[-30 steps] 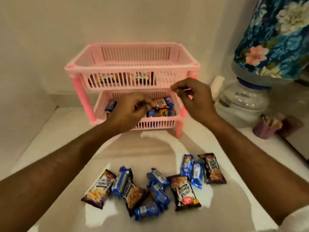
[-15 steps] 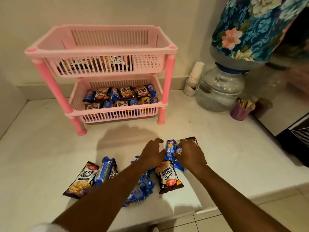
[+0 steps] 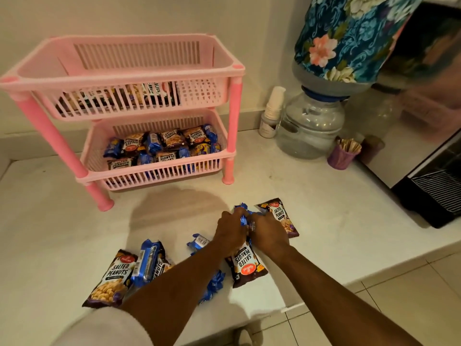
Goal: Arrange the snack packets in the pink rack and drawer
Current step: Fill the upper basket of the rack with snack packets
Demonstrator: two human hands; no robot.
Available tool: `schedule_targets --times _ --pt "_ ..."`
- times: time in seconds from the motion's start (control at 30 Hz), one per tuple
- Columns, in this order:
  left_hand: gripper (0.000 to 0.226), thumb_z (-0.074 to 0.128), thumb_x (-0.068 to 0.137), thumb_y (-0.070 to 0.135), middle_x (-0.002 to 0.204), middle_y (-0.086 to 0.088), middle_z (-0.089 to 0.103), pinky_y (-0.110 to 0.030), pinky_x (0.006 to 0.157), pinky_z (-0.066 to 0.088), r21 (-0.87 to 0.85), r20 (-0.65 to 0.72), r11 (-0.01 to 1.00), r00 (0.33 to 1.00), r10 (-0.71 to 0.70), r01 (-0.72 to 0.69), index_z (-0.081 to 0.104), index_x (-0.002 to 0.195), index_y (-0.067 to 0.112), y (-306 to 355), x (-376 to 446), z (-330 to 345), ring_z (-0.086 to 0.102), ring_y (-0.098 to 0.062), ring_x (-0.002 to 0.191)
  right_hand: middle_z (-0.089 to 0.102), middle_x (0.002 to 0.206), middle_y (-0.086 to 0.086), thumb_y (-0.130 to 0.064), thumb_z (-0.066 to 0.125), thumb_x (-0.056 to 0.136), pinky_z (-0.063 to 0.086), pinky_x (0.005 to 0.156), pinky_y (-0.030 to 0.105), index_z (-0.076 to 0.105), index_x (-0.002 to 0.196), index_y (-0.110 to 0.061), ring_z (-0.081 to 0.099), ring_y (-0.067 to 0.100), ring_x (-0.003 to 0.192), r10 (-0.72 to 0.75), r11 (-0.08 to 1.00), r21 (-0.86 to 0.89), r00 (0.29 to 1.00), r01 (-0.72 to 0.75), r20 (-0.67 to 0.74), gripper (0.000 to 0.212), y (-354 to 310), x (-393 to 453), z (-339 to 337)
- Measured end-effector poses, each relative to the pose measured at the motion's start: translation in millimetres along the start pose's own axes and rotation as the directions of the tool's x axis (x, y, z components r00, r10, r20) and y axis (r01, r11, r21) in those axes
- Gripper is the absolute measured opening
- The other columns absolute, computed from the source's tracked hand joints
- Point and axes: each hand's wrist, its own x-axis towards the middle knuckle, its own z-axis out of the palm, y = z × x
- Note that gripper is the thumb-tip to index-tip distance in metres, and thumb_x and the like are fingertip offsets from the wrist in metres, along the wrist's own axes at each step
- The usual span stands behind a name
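The two-tier pink rack (image 3: pixel 235 113) stands at the back left of the white counter. Its lower basket (image 3: pixel 159 149) holds several peanut and blue packets; a few packets show through the upper basket's slats. Loose packets lie near the counter's front edge: a salted peanuts packet (image 3: pixel 112 278) at the left, blue biscuit packets (image 3: pixel 147 263), another peanuts packet (image 3: pixel 245 265) below my hands, and one (image 3: pixel 283 217) at the right. My left hand (image 3: pixel 230 232) and right hand (image 3: pixel 268 232) meet over the pile, both curled around blue packets (image 3: pixel 243 216).
A water dispenser jar (image 3: pixel 311 126) with a floral-covered bottle (image 3: pixel 349 33) stands at the back right, with stacked paper cups (image 3: pixel 273 108) beside it. A purple cup of sticks (image 3: pixel 341 156) and a black appliance (image 3: pixel 436 196) sit further right. Floor tiles lie beyond the counter edge.
Both hands left the rack's lower basket and came down to the loose pile. Since half a second ago they have closed together on the blue packets.
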Motion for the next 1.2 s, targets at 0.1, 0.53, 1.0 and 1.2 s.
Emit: schedule_targets --times 0.1,0.53,1.0,1.2 --pt "0.033 0.057 0.086 0.015 0.113 -0.015 0.051 -0.039 0.083 0.053 -0.070 0.011 0.998 1.000 -0.008 0.009 0.055 0.116 0.029 -3 5 -9 0.061 -0.034 0.095 0.062 0.123 0.010 -0.030 0.061 0.087 0.056 0.085 0.040 0.056 0.127 -0.026 0.058 0.031 0.119 -0.033 0.999 -0.001 0.999 0.033 0.034 0.040 2 6 2" --pt "0.035 0.070 0.081 0.001 0.097 -0.014 0.066 -0.046 0.068 0.059 -0.304 -0.208 0.941 0.974 0.086 -0.148 0.054 0.108 0.017 39 1 -76 0.069 -0.028 0.080 0.067 0.088 -0.016 -0.040 0.075 0.076 0.052 0.060 0.025 0.062 0.107 -0.040 0.064 0.003 0.074 -0.132 0.847 0.499 0.982 0.184 -0.138 0.034 1 41 -71" --pt "0.068 0.074 0.077 0.012 0.122 -0.002 0.050 -0.017 0.072 0.052 -0.045 -0.568 0.853 0.716 0.406 -0.519 0.046 0.130 0.045 147 -32 -244 0.058 -0.012 0.101 0.071 0.108 -0.012 -0.017 0.076 0.084 0.062 0.078 0.043 0.066 0.115 -0.034 0.071 0.016 0.095 -0.248 0.259 0.797 0.835 0.545 -0.491 0.037 -76 53 -245" --pt "0.065 0.070 0.084 0.022 0.122 -0.007 0.043 -0.012 0.074 0.054 0.140 -0.617 0.870 0.645 0.450 -0.474 0.038 0.138 0.040 178 -1 -339 0.060 -0.016 0.099 0.069 0.113 -0.005 -0.027 0.079 0.081 0.061 0.081 0.042 0.067 0.117 -0.035 0.070 0.017 0.097 -0.294 0.421 0.655 0.778 0.627 -0.556 0.039 -125 108 -330"
